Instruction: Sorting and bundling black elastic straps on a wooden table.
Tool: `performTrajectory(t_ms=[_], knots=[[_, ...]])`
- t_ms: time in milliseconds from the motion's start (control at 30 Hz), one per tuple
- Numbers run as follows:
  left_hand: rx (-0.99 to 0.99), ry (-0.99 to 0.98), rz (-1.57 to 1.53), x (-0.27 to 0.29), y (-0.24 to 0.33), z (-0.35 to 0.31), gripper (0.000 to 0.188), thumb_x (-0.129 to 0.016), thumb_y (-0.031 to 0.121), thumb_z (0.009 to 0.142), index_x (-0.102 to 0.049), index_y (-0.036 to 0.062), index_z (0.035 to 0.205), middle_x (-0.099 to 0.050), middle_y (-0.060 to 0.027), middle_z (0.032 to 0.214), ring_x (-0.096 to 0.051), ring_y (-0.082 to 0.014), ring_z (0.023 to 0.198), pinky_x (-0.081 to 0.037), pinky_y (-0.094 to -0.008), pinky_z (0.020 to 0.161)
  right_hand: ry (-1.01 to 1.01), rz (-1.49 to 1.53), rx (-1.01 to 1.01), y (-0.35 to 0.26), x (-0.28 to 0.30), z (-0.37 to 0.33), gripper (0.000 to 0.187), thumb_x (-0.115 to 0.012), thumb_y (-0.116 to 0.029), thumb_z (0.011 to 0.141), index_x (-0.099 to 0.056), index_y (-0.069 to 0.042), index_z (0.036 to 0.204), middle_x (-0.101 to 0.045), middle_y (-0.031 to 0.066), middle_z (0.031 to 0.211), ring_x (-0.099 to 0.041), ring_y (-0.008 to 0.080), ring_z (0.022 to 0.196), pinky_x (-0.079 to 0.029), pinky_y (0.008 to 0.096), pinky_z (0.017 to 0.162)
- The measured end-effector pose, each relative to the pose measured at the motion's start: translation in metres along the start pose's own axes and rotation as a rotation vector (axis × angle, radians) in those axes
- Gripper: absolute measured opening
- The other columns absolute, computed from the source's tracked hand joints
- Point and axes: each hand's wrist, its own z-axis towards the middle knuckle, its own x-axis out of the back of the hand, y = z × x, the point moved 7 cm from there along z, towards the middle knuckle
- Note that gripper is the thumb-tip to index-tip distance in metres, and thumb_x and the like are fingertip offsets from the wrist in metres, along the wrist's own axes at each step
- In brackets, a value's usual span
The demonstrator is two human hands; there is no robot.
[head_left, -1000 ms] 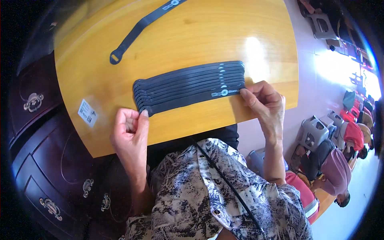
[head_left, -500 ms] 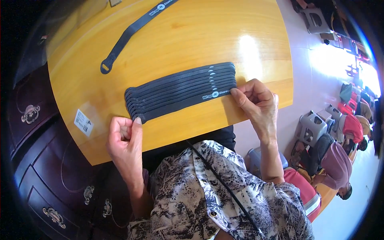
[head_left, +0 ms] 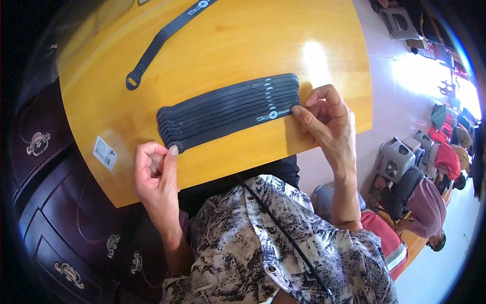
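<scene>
Several black storage straps (head_left: 223, 104) lie fanned in an overlapping row on the yellow wooden table, with pale printed marks near their right ends. The nearest strap (head_left: 228, 130) lies on top and shows its white print. My left hand (head_left: 156, 169) pinches this strap's left end with thumb and forefinger. At its right end, my right hand (head_left: 328, 124) is closed in a pinch, the thumb on the tip and the other fingers curled. Farther away lies a single black strap (head_left: 161, 44) with a slotted loop end; its far end runs out of view.
The table (head_left: 243, 45) carries a white label sticker (head_left: 105, 153) at its left edge. Dark drawers with metal handles (head_left: 38, 144) stand to the left. On the right are grey stools (head_left: 396, 159) and several seated people (head_left: 425, 205).
The straps and both hands appear slightly higher in the picture. My right hand's curled fingers have lifted and opened a little; both hands stay at the same strap ends.
</scene>
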Motion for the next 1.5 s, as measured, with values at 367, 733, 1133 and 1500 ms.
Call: performTrajectory(t_ms=[367, 733, 1133, 1500], knots=[[0.1, -0.076, -0.012, 0.007, -0.007, 0.008, 0.01, -0.07, 0.009, 0.086, -0.064, 0.0016, 0.09, -0.062, -0.0026, 0.065, -0.055, -0.0067, 0.045, -0.04, -0.0191, 0.039, -0.201, 0.094, -0.084, 0.004, 0.0, 0.011, 0.014, -0.069, -0.009, 0.087, -0.056, -0.009, 0.083, -0.055, -0.0052, 0.061, -0.048, 0.0013, 0.047, -0.031, 0.0166, 0.04], [-0.487, 0.178, 0.205, 0.017, 0.012, -0.016, 0.008, -0.069, 0.004, 0.086, -0.066, 0.0016, 0.094, -0.061, -0.0035, 0.073, -0.058, -0.0068, 0.059, -0.043, -0.0216, 0.047, -0.023, -0.107, 0.062, -0.02, -0.002, -0.013, 0.014, -0.072, -0.014, 0.086, -0.06, -0.006, 0.084, -0.055, -0.0046, 0.059, -0.049, 0.0014, 0.051, -0.036, 0.0182, 0.044], [-0.835, -0.111, 0.446, -0.044, 0.043, -0.01, 0.016, -0.072, 0.003, 0.078, -0.062, 0.0048, 0.09, -0.056, -0.0067, 0.08, -0.056, -0.0221, 0.071, -0.046, -0.0346, 0.063, -0.136, -0.423, 0.416, -0.043, -0.073, -0.016, 0.025, -0.069, -0.031, 0.084, -0.071, -0.007, 0.076, -0.063, 0.009, 0.062, -0.061, 0.0245, 0.051, -0.048, 0.034, 0.051], [-0.417, -0.304, 0.022, -0.02, 0.031, 0.011, 0.009, -0.066, 0.002, 0.086, -0.068, 0.0028, 0.095, -0.064, -0.0043, 0.089, -0.059, -0.011, 0.074, -0.047, -0.0241, 0.064, 0.049, -0.49, 0.326, -0.072, -0.002, 0.025, 0.039, -0.065, -0.032, 0.091, -0.064, 0.004, 0.074, -0.055, 0.0077, 0.056, -0.052, 0.0131, 0.049, -0.043, 0.0308, 0.049]])
